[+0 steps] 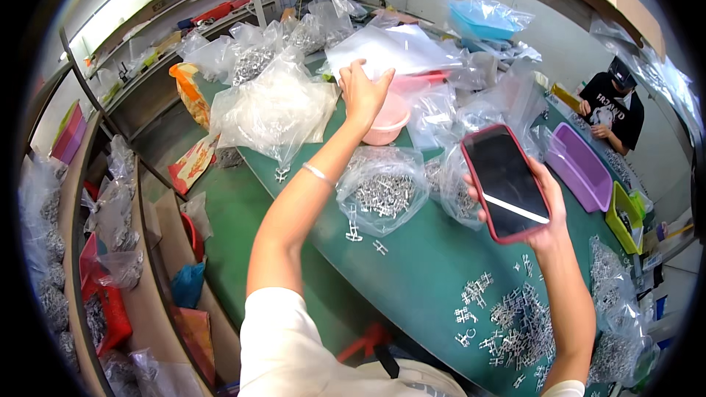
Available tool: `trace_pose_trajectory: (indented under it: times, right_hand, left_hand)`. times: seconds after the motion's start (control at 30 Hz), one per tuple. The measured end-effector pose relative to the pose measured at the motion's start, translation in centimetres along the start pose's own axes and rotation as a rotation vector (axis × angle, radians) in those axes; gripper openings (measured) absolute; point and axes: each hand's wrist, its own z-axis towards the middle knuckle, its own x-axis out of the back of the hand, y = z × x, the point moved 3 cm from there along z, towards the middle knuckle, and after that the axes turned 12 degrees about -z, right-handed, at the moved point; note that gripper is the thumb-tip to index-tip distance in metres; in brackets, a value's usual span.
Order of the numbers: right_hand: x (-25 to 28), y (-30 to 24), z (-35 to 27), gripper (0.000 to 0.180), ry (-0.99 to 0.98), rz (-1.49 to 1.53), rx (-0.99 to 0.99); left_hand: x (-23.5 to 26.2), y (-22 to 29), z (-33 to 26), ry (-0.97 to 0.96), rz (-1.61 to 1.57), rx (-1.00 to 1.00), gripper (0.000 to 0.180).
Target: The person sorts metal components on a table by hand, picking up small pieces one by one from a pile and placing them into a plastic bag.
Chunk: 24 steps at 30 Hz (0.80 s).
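Note:
My left hand (pixel 364 95) reaches out over the table with its fingers apart, at the near edge of a stack of translucent plastic sheets or bags (pixel 401 50). I cannot make out anything held in it. Just below it stands a pink plastic tub (pixel 387 121). In my right hand (pixel 548 202) is a smartphone (pixel 507 184) with a dark screen and a red case, tilted toward me. Between my arms, an open clear bag (pixel 384 192) holds many small silvery metal parts. Beneath the phone, a loose pile of similar metal parts (pixel 522 323) lies on the green table (pixel 368 272).
Large clear bags (pixel 268 106) cover the table's far left. A purple bin (pixel 579 165) and a yellow-green bin (pixel 625 217) stand at the right. A co-worker in a black shirt (pixel 614 110) sits at the far right. Shelves with bagged parts (pixel 121 265) line the left.

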Motion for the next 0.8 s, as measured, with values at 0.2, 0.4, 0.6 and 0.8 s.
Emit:
trace_pose_trajectory:
  times: [0.2, 0.4, 0.6, 0.8]
  right_hand:
    - [-0.6, -0.6, 8.5, 0.059, -0.05, 0.0, -0.077]
    - [1.3, 2.1, 12.6, 0.06, -0.093, 0.169, -0.19]
    - [2.4, 3.6, 14.9, 0.057, -0.041, 0.347, -0.202]
    - [4.0, 3.0, 16.1, 0.055, 0.027, 0.384, -0.133]
  left_hand:
    - [-2.3, -5.0, 2.7, -0.092, 0.04, 0.092, 0.019]
    - [-2.3, -3.3, -0.1, -0.043, -0.037, -0.143, 0.022]
    - [-1.5, -3.5, -1.1, -0.156, -0.122, -0.189, 0.019]
    - [-0.4, -5.3, -0.6, -0.183, -0.04, -0.319, 0.027]
